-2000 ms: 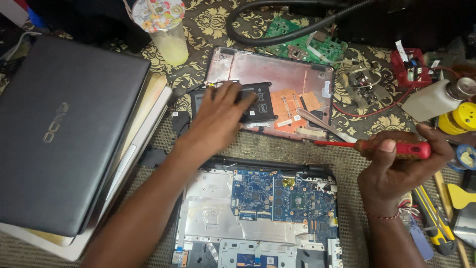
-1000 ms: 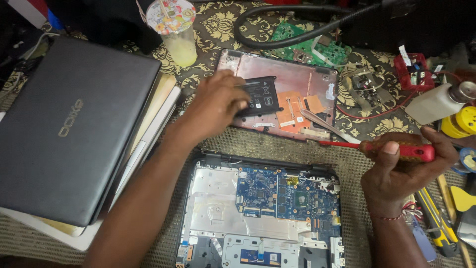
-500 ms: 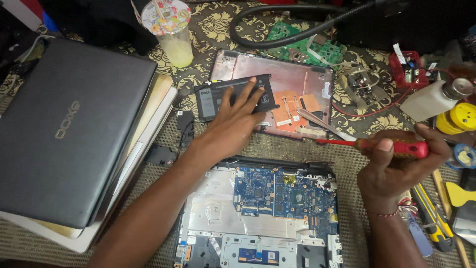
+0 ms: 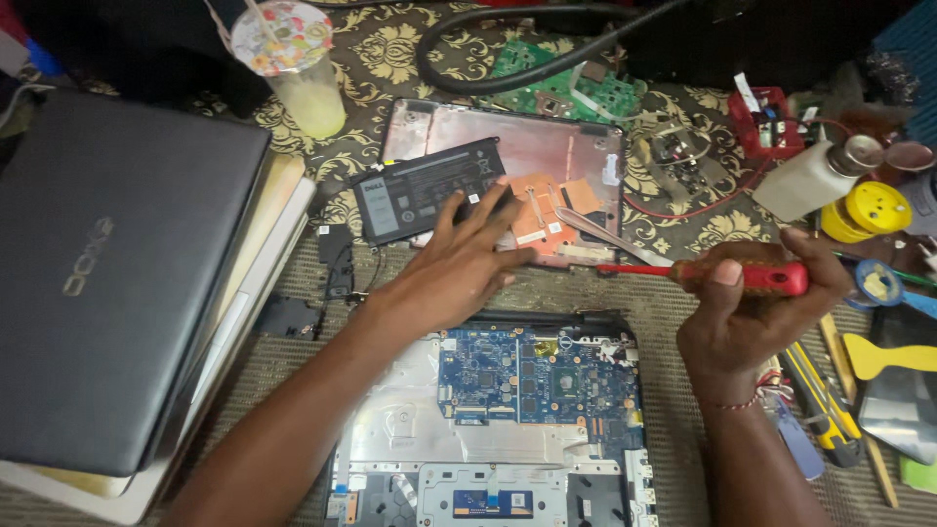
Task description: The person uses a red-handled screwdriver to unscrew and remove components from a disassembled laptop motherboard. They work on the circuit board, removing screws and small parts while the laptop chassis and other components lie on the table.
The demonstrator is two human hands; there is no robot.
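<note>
My left hand (image 4: 459,263) lies flat, fingers spread, on the battery (image 4: 420,190); my right hand (image 4: 752,312) grips a screwdriver (image 4: 722,275).

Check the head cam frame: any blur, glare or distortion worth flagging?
Head view: mostly sharp, the open laptop's blue board reads crisply; slight softness on the left hand over the black battery. Soft glare on the pinkish bottom cover and the closed grey laptop. Lighting even, shadows faint. Wide-angle bending toward the edges. Right hand gripping the red-handled screwdriver is well exposed.

Black battery (image 4: 429,190) with white rectangular label (image 4: 379,211), left end
</note>
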